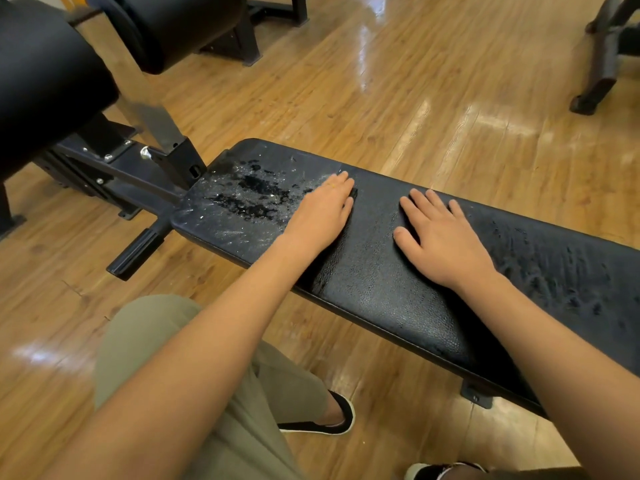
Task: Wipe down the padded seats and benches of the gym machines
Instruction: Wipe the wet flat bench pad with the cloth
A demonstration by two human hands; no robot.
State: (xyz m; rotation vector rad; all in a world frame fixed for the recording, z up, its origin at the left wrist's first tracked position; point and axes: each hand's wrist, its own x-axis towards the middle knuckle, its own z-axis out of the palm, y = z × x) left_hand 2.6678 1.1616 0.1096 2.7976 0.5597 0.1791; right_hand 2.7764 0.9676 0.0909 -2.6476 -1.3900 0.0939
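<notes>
1. Olive trouser leg (pixel 166 341) and a black slipper (pixel 332 420) fill the lower left and lower centre of the frame. Both bare forearms reach up from there to the bench.
2. Bench (pixel 398 289): a black padded surface running diagonally from centre left to the right edge. It is the task's thing and lies directly under both hands.
3. Spray droplets (pixel 249 195): whitish wet beads cover the pad's left end, just left of the left hand. Fainter beads lie on the right portion. The strip between the hands looks smooth.
4. Left hand (pixel 320 211): palm down at the edge of the wet patch, with the fingers (pixel 341 183) straight and close together, pressing flat. A dark sliver shows beside the fingertips. Whether a cloth lies under the palm cannot be told.
5. Right hand (pixel 446 244): palm down at centre right, its fingers (pixel 420 202) straight and spread. It rests flat on the pad and holds nothing.
6. Step in hand, as judged: wiping of this pad is under way, the middle apparently done and both ends not yet wiped.
7. Next move, as judged: even downward pressure while the left hand sweeps left through the beads to the pad's end, with the right hand bracing.
8. Roller pads (pixel 45 81), upper left: further padding, apparently dry.
</notes>
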